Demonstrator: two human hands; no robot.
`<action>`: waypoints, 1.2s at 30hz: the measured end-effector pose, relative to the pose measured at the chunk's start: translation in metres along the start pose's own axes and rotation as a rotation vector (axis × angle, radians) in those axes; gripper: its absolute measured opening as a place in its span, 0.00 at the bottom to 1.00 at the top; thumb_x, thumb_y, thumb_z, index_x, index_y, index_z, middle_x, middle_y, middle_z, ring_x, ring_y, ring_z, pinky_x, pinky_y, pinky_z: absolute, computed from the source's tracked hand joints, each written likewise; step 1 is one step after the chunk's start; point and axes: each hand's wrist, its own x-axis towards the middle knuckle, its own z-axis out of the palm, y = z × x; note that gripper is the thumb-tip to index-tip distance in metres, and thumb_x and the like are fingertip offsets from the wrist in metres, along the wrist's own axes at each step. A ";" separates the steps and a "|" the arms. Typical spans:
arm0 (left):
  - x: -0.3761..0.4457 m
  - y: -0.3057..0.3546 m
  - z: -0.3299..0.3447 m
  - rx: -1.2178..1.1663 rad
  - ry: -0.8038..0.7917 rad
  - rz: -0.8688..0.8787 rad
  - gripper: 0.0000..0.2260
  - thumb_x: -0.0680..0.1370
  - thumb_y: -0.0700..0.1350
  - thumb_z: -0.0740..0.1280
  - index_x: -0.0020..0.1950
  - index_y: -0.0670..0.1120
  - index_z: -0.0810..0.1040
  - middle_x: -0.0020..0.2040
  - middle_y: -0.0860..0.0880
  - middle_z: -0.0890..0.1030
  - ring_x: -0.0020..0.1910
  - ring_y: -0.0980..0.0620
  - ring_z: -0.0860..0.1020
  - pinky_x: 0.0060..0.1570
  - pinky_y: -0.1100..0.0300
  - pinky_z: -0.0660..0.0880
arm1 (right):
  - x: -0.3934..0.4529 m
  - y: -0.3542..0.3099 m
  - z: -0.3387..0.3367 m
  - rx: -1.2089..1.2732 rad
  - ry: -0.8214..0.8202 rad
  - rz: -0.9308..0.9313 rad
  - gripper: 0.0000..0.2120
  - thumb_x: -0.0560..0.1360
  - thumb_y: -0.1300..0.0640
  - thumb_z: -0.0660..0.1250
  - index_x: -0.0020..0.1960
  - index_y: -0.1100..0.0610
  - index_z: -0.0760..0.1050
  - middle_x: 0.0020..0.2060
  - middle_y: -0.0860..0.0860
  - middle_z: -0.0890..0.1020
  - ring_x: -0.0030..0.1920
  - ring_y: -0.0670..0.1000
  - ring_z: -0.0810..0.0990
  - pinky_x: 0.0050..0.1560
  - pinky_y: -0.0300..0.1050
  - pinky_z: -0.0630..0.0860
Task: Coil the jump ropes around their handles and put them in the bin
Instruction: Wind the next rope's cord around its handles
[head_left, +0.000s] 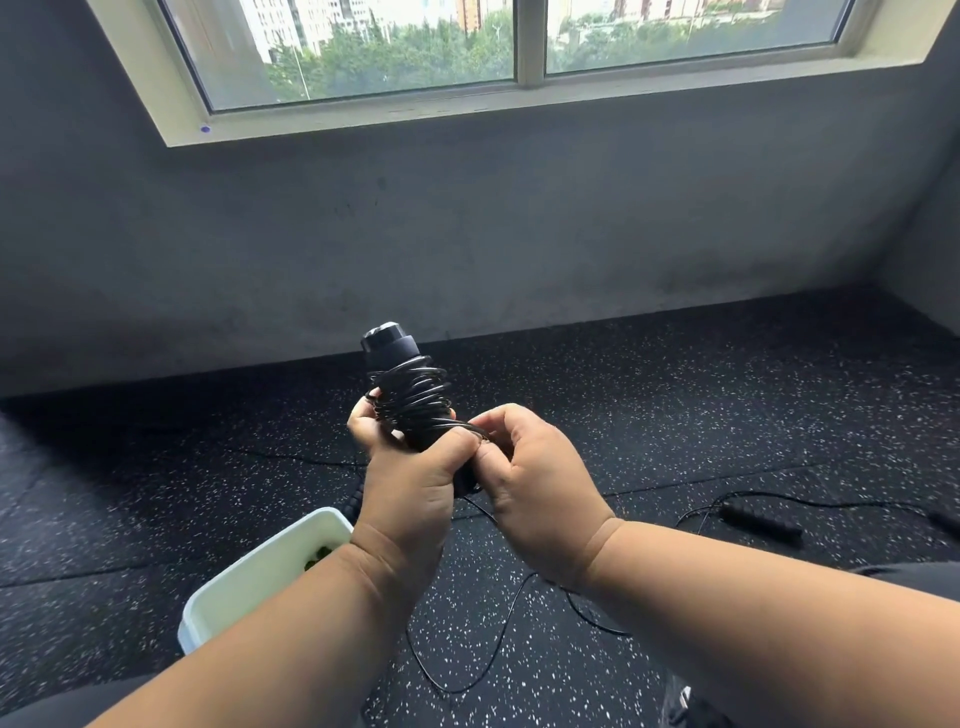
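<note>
Up in front of the person, the black jump-rope handles (400, 384) stand almost upright, tilted a little to the left, with the capped end on top. Thin black rope (415, 400) is wound round them in many close turns, from just under the cap down to the hands. The left hand (402, 488) has its grip closed round the lower part of the handles, thumb lying across the front, fingertips showing on the far side against the coils. The right hand (535, 478) sits just to the right of the handles, touching the left thumb; its thumb and forefinger pinch the strand of rope where it leaves the lowest coil, the other fingers curled in beneath.

From below the handles the loose rest of the rope (498, 623) hangs down and lies in a wide loop on the floor (675, 405), which is dark rubber matting flecked with white. Below and to the left of the handles stands a white bin (260, 577), partly covered by the left forearm; something dark and greenish shows inside it, too hidden to name. Well to the right of the handles, a second jump rope (761, 522) lies on the floor, its black handle flat and its cord trailing off to both sides. Behind the handles rises a grey wall (467, 223), and above that a window (519, 47) with a pale frame.
</note>
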 end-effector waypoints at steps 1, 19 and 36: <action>-0.001 0.000 0.001 0.002 0.006 0.006 0.32 0.65 0.33 0.71 0.61 0.55 0.63 0.45 0.49 0.79 0.44 0.52 0.78 0.41 0.54 0.80 | -0.001 0.000 0.001 0.042 0.013 0.005 0.04 0.77 0.55 0.67 0.50 0.51 0.80 0.42 0.51 0.87 0.45 0.54 0.85 0.49 0.59 0.82; 0.007 0.006 0.002 -0.130 -0.035 -0.135 0.42 0.61 0.34 0.75 0.74 0.37 0.63 0.57 0.33 0.80 0.54 0.34 0.81 0.53 0.38 0.82 | -0.001 -0.011 -0.001 0.101 0.104 -0.172 0.14 0.76 0.64 0.70 0.59 0.51 0.84 0.48 0.46 0.84 0.49 0.45 0.84 0.54 0.49 0.83; 0.005 -0.002 -0.003 -0.075 -0.026 -0.094 0.35 0.67 0.31 0.72 0.73 0.40 0.64 0.49 0.40 0.81 0.49 0.40 0.82 0.45 0.45 0.83 | 0.006 -0.020 -0.002 0.375 0.025 0.085 0.17 0.75 0.68 0.73 0.58 0.54 0.75 0.40 0.51 0.83 0.38 0.44 0.81 0.42 0.40 0.79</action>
